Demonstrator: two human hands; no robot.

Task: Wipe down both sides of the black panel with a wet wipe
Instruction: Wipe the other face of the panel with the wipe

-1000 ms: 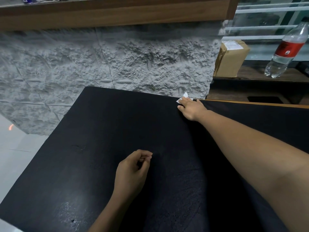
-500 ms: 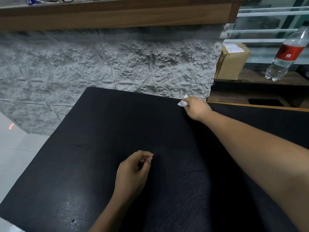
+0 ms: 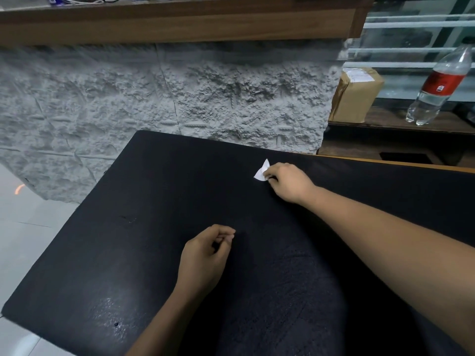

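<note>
The black panel (image 3: 154,227) lies flat in front of the person, its far edge close to the rough grey stone-effect wall (image 3: 180,98) and its left corners hanging out over the pale floor tiles (image 3: 23,242); laid this way, the whole upper face is within arm's reach. The right hand (image 3: 288,182) is stretched out toward the far edge, fingers and thumb curled together and pinching a small white wet wipe (image 3: 262,170); the wipe is bunched into a pointed wad that sticks out past the knuckles and touches the panel, so I take it to be mid-stroke on the top face. The left hand (image 3: 205,255) sits nearer the body on the middle of the panel, fingers folded into a loose fist with the thumb against the fingertips, holding nothing that I can see; it looks planted there to keep the board from sliding under the rubbing.

The panel itself is matt black with rounded corners; a dull, greyish sheen shows near the front left, with a dark speck in it, and a faint scuff sits further up on the left; fine streaks cross the near right part. The underside is hidden, so that face seems to me yet to be done.
</note>
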